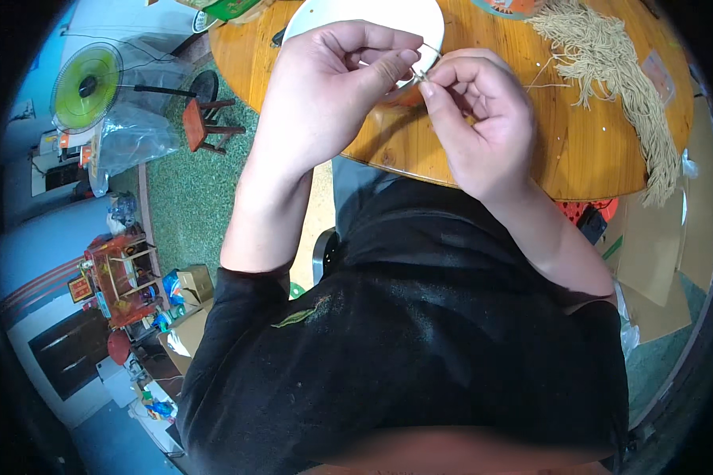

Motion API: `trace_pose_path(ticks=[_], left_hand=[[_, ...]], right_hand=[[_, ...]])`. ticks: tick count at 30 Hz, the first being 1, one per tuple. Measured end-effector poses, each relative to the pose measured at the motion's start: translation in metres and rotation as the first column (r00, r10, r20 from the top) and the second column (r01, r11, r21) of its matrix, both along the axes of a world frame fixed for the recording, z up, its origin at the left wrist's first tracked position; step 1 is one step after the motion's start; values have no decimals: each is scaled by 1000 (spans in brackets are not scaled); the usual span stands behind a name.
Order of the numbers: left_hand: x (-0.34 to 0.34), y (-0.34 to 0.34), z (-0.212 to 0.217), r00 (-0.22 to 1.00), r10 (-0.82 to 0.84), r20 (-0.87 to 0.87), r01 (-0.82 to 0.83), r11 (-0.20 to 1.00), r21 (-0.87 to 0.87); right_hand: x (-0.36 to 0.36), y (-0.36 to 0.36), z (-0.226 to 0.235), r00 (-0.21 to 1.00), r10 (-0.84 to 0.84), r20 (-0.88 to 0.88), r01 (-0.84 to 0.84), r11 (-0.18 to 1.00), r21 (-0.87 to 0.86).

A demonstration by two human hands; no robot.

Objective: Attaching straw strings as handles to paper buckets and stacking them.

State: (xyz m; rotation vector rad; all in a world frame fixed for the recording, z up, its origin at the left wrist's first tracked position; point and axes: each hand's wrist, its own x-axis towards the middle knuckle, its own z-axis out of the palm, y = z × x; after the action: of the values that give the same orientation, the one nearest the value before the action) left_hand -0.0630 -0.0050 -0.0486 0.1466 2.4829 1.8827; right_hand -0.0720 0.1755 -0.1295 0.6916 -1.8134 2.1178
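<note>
Over the near part of a round wooden table (590, 162), both my hands meet at a thin beige cord (422, 77). My left hand (329, 99) is closed, thumb and forefinger pinching the cord, a bit of which curves up past the fingertips. On the other side my right hand (487, 119) pinches the cord between thumb and forefinger, its other fingers curled. What looks like a small knot shows between the fingertips, too small to make out well. Behind my hands lies a white bowl (420, 17), partly hidden by the left one.
A large bundle of beige cords (610, 67) spreads over the table's right side and hangs off its edge. An orange round container (509, 6) sits at the far edge. Left, on the green floor, are a small wooden stool (200, 124) and a green fan (87, 85). Cardboard (650, 245) lies at right.
</note>
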Motion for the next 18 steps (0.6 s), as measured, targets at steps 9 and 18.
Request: trace_pose_path(ticks=[9,18], left_hand=[[4,7,-11,994,4,-106,-30,969,-244],[5,22,-3,976,216,-28,-198,936,292]], right_hand=[[0,0,-7,956,-85,-281,99,994,35],[4,1,24,974,-4,224,23,996,-84]])
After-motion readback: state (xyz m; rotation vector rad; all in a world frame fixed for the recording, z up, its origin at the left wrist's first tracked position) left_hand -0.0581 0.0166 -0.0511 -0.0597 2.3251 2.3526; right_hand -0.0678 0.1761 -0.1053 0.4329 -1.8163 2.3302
